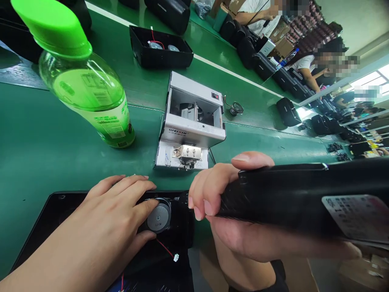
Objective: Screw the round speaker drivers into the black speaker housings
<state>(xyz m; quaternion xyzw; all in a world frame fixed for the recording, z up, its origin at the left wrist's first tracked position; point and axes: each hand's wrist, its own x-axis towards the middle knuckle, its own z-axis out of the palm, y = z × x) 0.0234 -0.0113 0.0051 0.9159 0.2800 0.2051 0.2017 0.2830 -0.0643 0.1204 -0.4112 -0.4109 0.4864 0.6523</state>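
My left hand (106, 219) lies flat on a black speaker housing (51, 211) at the table's near edge, its thumb and forefinger around a round grey speaker driver (158, 217) set in the housing. A red wire with a white plug (175, 256) trails from the driver. My right hand (219, 202) grips a black electric screwdriver (288, 198) held level, its tip hidden near the driver. A white label (355, 215) is on the tool's body.
A grey screw feeder box (191, 121) stands just beyond my hands. A green drink bottle (88, 85) stands at left. An open black housing (161, 46) with drivers and a loose small speaker (236, 108) lie farther back. Other people work at the far right.
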